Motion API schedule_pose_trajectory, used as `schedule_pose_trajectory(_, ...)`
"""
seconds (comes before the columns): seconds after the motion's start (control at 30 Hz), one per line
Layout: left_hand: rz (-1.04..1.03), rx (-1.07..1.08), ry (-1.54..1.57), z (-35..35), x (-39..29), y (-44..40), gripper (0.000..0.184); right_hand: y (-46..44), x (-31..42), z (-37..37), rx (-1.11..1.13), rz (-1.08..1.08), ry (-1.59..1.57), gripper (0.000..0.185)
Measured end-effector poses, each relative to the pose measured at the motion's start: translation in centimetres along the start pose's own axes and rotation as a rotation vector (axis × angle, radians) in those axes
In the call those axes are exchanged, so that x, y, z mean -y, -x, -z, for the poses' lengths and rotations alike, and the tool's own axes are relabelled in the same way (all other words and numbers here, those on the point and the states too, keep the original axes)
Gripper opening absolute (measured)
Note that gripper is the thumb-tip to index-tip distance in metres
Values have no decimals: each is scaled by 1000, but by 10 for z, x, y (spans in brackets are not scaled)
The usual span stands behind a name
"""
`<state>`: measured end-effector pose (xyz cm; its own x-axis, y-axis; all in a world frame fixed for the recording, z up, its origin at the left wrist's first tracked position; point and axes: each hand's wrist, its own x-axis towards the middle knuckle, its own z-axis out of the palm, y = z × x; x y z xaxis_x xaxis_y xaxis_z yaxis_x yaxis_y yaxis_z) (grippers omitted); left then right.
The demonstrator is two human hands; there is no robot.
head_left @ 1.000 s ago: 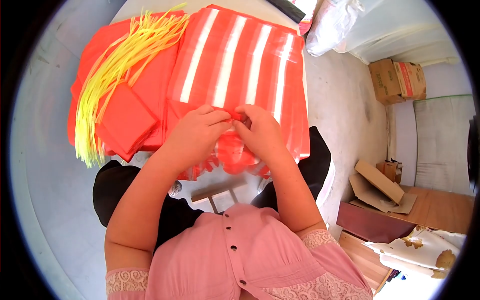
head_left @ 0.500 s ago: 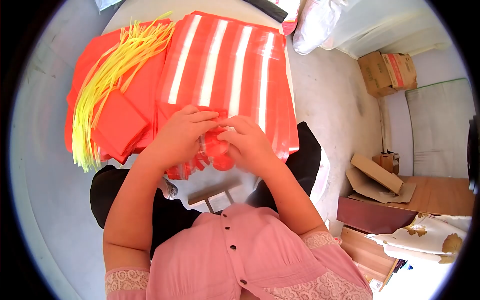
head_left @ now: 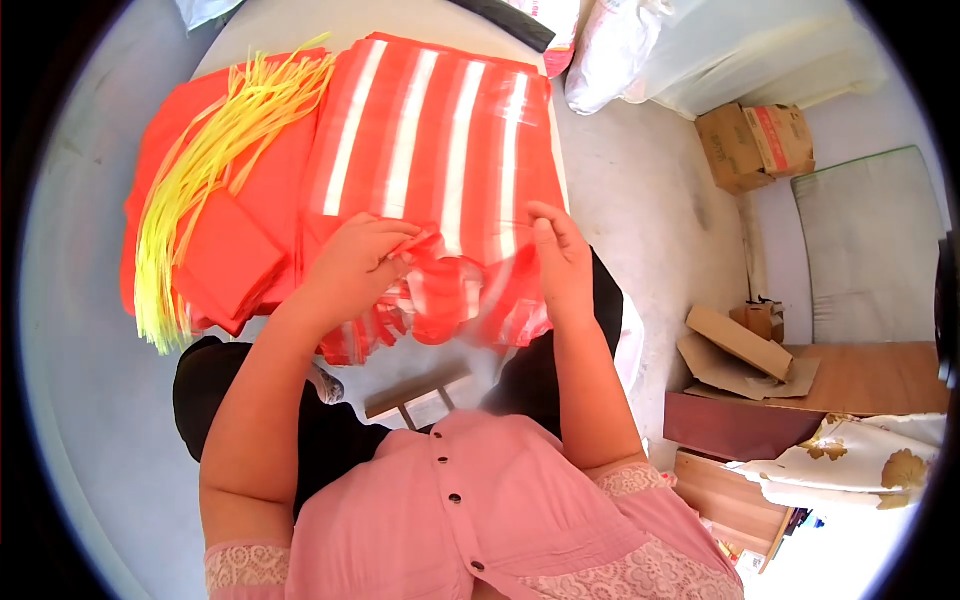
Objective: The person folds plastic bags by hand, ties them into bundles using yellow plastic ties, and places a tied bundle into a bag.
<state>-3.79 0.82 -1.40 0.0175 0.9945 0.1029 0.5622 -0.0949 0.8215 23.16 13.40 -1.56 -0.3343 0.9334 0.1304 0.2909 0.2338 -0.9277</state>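
counter [head_left: 262, 38] ahead of left hand [head_left: 357, 258] and right hand [head_left: 562, 262]; on it, ahead of them, striped red plastic pile [head_left: 428, 150]. plain red sheets [head_left: 282, 178] left of left hand, yellow strips [head_left: 212, 158] across. left hand pinched on pile's crumpled near edge. right hand at its right edge; can't tell from here if gripping.

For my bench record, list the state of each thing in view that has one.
Left hand: fingers closed on gathered film
Right hand: beside the film, grip unclear
Striped red film: stacked flat, near edge bunched
Yellow strips: loose, draped over red sheets
Red sheets: stacked
Small red square piece: lying on the red sheets
Cardboard carton: open, flaps splayed
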Motion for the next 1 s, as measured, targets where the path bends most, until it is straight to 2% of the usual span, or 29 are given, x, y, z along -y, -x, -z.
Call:
schedule_pose_trajectory(0.13,37,-32,136,-1,3,-1,32,8,-15,23,3,-172,-64,38)
schedule_pose_trajectory(0.33,-3,-71,198,-1,-3,-3,26,15,-17,18,-1,-98,-2,52)
schedule_pose_trajectory(0.4,8,-41,197,0,1,-5,26,16,4,14,48,-204,-106,55)
schedule_pose_trajectory(0.5,35,23,84,1,9,-4,30,21,10,6,93,-209,-156,58)
schedule_pose_trajectory(0.63,-49,13,-52,-1,3,-1,34,53,-8,12,182,-260,-104,66)
schedule_pose_trajectory(0.73,-129,1,-137,-2,-1,3,39,85,-17,15,222,-201,-299,70)
schedule_pose_trajectory(0.77,-132,7,-152,-2,-3,4,40,97,-8,17,220,-261,-339,72)
schedule_pose_trajectory(0.87,-162,11,-221,-3,-8,6,43,117,-17,24,258,-229,-319,70)
schedule_pose_trajectory(0.9,-175,8,-249,-3,-9,7,43,120,-19,27,234,-208,-210,67)
schedule_pose_trajectory(1.0,-263,-15,-327,-5,-6,9,47,112,-13,33,247,-118,-258,68)
